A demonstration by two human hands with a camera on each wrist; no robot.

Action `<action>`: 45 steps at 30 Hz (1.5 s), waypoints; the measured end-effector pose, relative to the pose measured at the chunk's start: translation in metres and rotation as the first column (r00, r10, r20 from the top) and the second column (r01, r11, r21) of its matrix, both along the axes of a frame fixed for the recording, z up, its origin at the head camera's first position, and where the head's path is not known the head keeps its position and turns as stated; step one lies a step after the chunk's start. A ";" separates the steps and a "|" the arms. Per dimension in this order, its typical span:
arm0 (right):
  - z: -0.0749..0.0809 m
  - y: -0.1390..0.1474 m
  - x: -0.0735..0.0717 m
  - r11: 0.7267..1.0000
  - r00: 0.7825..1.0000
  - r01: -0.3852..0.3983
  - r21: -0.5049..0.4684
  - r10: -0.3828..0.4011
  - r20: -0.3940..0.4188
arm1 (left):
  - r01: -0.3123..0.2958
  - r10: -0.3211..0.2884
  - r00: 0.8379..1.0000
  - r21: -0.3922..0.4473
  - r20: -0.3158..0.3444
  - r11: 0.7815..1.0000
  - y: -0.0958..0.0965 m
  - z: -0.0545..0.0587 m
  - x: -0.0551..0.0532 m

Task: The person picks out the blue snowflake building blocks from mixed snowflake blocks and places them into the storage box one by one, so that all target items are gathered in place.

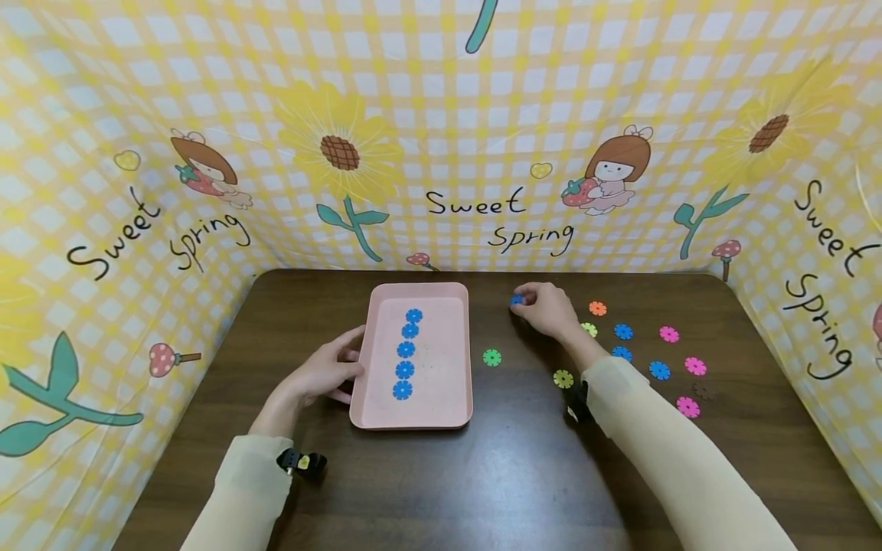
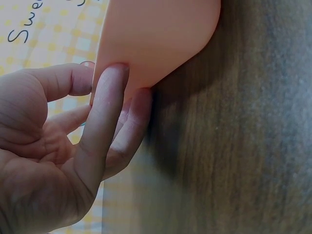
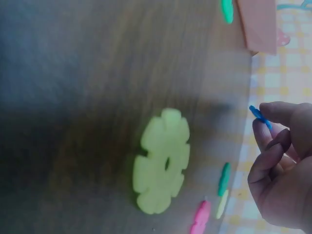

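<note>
A pink tray (image 1: pixel 441 413) holds a column of several blue snowflake discs (image 1: pixel 405 349), laid one after another. My left hand (image 1: pixel 327 371) holds the tray at its left edge, with fingertips (image 2: pixel 116 78) on the outer wall and others lower by its underside. To the right of the tray, my right hand (image 1: pixel 549 310) pinches a blue snowflake disc (image 3: pixel 260 117) between thumb and fingertips, raised over the far part of the table. A green snowflake disc (image 1: pixel 492 357) lies between the tray and that hand.
Right of the right hand, orange (image 1: pixel 597 308), blue (image 1: pixel 659 370) and pink discs (image 1: pixel 668 334) lie scattered on the brown table (image 1: pixel 524 474). An olive disc (image 1: pixel 563 379) lies beside the right wrist. A checked cloth (image 1: pixel 441 153) stands around the back and sides.
</note>
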State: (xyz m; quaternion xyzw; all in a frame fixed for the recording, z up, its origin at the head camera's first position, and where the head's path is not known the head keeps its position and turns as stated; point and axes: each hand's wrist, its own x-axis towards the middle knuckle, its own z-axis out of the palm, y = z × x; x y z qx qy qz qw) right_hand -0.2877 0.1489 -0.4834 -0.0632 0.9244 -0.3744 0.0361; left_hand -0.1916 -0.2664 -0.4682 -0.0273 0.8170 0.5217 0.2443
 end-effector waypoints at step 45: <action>-0.012 -0.056 0.025 0.984 0.989 -0.116 0.133 0.102 0.107 | -0.011 0.011 1.000 -0.012 0.001 1.000 0.002 0.001 0.001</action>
